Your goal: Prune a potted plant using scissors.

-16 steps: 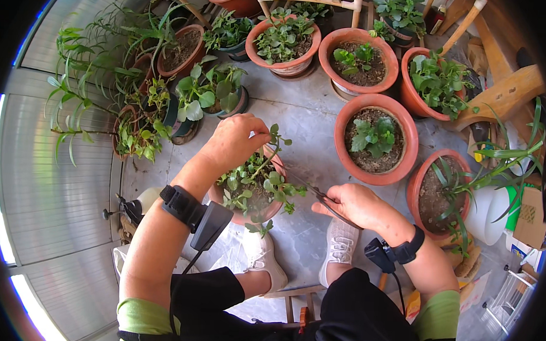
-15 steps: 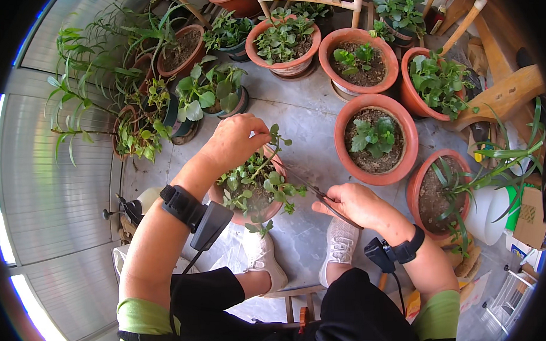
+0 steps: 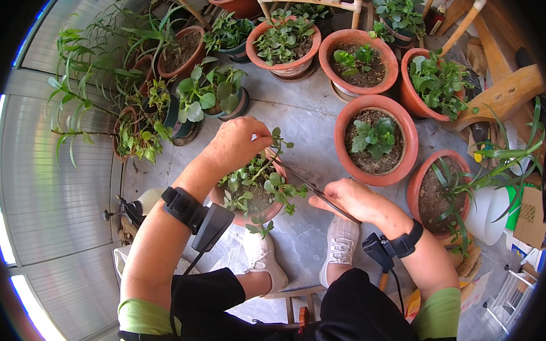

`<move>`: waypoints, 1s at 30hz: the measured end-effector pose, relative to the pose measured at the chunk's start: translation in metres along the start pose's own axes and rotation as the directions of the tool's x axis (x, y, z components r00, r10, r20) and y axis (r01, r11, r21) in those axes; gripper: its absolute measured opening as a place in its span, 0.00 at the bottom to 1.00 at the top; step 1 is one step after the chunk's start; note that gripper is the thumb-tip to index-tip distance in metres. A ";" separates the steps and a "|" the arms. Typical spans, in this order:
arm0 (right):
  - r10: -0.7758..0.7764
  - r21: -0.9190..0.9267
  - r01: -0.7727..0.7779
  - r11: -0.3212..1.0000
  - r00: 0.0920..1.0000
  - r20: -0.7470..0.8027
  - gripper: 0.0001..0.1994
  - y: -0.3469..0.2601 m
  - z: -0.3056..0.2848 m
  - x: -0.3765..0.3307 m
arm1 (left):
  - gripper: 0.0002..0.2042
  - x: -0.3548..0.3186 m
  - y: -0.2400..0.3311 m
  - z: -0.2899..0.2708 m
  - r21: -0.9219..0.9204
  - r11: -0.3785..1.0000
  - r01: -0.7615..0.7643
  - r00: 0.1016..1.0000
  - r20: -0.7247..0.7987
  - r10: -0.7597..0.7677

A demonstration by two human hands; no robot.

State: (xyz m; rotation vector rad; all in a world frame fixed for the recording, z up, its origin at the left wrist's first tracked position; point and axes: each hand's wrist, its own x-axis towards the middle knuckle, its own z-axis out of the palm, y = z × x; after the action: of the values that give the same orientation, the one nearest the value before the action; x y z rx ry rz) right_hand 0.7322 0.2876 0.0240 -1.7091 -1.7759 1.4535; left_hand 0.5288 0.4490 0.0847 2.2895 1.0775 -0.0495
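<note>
A small terracotta pot (image 3: pixel 241 217) with a leafy green plant (image 3: pixel 254 179) stands on the grey floor between my feet. My left hand (image 3: pixel 238 144) pinches a stem tip of that plant at its far side, fingers closed on it. My right hand (image 3: pixel 347 197) holds thin dark scissors (image 3: pixel 308 185), whose blades point left toward the pinched stem and reach into the plant's top. Both wrists carry black bands with small devices.
Several terracotta pots with plants ring the spot: one large pot (image 3: pixel 406 152) just right, another (image 3: pixel 418 187) at far right, more along the back. Wooden pieces (image 3: pixel 504 94) lean at the right. My white shoes (image 3: pixel 339 251) flank a low stool.
The scissors have moved left and up into the plant, toward the stem my left hand holds. My left hand has stayed on the stem tip.
</note>
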 end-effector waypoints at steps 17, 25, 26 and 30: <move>0.015 -0.073 -0.013 0.997 0.999 0.034 0.22 -0.014 -0.002 -0.001 | 0.08 0.004 0.001 0.007 -0.017 0.999 -0.028 1.000 0.005 0.028; 0.073 -0.176 -0.064 0.982 0.996 0.048 0.20 -0.026 0.001 0.002 | 0.08 0.005 0.003 0.009 0.000 0.999 -0.041 0.999 -0.006 0.041; 0.074 -0.177 -0.065 0.982 0.996 0.048 0.20 -0.026 0.001 0.002 | 0.08 0.005 0.003 0.010 -0.001 0.999 -0.042 0.999 -0.006 0.042; 0.083 -0.185 -0.075 0.980 0.996 0.034 0.20 -0.030 0.001 0.002 | 0.08 0.006 0.003 0.012 -0.013 0.999 -0.048 0.999 -0.011 0.048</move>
State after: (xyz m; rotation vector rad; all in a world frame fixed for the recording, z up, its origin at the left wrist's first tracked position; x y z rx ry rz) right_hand 0.7131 0.2948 0.0464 -1.8709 -1.9380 1.4046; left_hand 0.5376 0.4451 0.0745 2.3047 1.0250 -0.0108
